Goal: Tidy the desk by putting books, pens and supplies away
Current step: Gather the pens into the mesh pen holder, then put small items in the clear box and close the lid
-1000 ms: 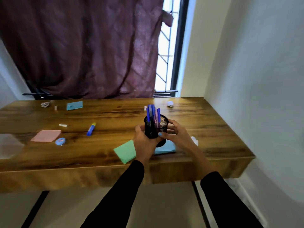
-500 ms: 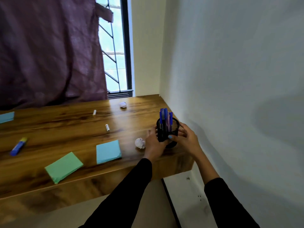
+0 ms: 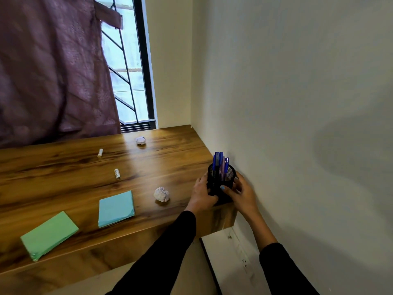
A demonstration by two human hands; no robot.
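Both hands were wrapped around the black mesh pen holder [image 3: 221, 182] at the counter's [image 3: 63, 182] front right corner, right by the wall.

Left hand [image 3: 202, 193] gripped its left side and right hand [image 3: 239, 193] curled around the right, with blue pens [image 3: 218, 161] standing upright in it. One crumpled paper ball [image 3: 161, 194] sat just left of the hands, another [image 3: 140, 140] near the back edge. Blue notepad [image 3: 116, 208] and green notepad [image 3: 49, 235] lay along the front edge, two small white tubes [image 3: 117, 174] mid-counter.
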